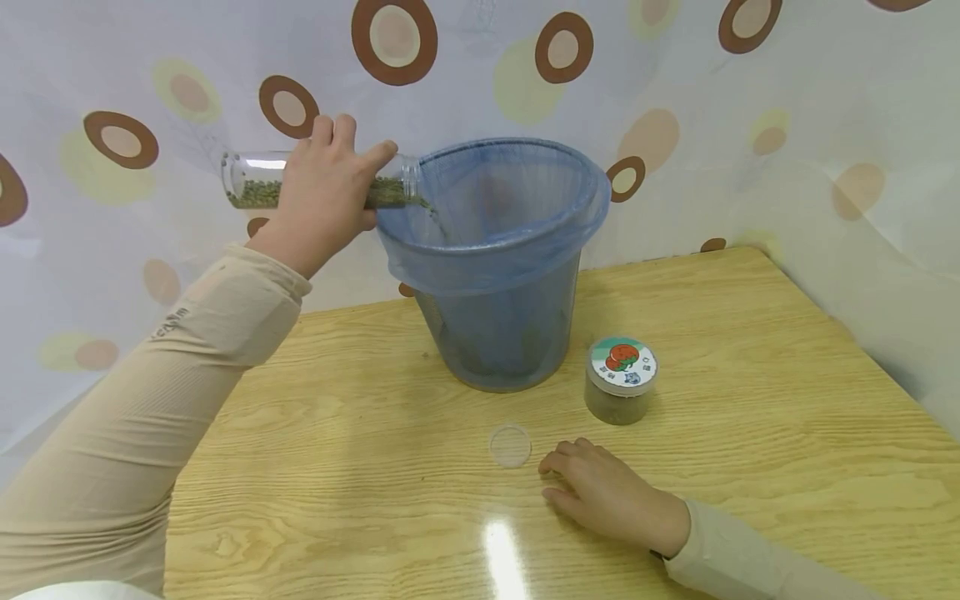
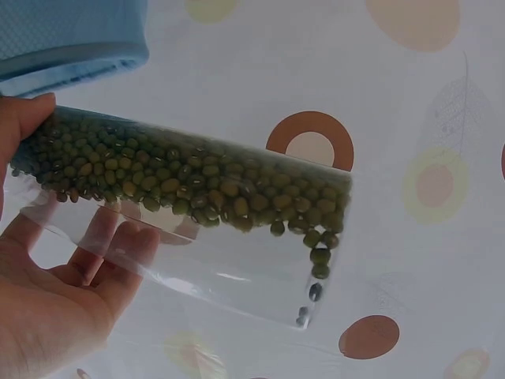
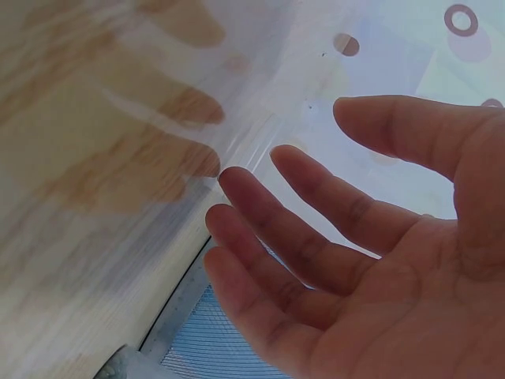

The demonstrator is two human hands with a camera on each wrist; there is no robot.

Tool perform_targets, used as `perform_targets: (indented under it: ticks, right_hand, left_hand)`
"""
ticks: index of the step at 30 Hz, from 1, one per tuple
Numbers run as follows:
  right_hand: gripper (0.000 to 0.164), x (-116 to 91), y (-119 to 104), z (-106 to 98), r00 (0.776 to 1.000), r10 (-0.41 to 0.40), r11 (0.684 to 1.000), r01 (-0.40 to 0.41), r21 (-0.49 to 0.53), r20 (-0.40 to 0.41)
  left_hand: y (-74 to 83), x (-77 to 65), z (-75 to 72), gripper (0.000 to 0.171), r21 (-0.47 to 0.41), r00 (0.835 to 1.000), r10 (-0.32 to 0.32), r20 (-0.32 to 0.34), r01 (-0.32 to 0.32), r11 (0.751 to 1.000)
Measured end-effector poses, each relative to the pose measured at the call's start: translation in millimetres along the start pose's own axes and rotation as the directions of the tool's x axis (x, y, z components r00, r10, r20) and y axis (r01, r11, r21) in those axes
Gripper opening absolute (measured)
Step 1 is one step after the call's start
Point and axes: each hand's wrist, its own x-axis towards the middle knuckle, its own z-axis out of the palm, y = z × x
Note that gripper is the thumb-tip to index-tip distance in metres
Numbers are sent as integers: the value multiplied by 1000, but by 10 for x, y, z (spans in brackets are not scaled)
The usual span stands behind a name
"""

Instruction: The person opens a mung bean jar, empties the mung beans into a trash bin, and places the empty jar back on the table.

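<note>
My left hand (image 1: pixel 326 187) grips a clear jar (image 1: pixel 258 165) around its body and tips it onto its side, mouth toward the right. Green mung beans (image 2: pixel 197 178) lie along the jar's lower side, and some spill from the mouth over the left rim of a blue-lined bin (image 1: pixel 498 333). The thin blue liner (image 1: pixel 487 271) folds down over the bin's rim. On the right, my right hand (image 1: pixel 611 500) is low over the wooden table with fingers loosely bent and nothing held. A small clear round lid (image 1: pixel 510 447) lies just left of its fingertips.
A short round tub (image 1: pixel 617 404) with a tomato-picture lid stands on the table (image 1: pixel 360 500), right of the bin and beyond my right hand. Behind the table hangs a white sheet (image 1: pixel 465 50) with brown rings, close to the bin's back.
</note>
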Motion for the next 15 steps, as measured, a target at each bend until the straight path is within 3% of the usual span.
perform_targets:
  ticks: [15]
  right_hand:
    - [23, 11, -1, -8, 1000, 2, 1000, -2, 8, 9]
  left_hand:
    - [10, 7, -23, 75, -3, 1000, 1, -10, -1, 1000]
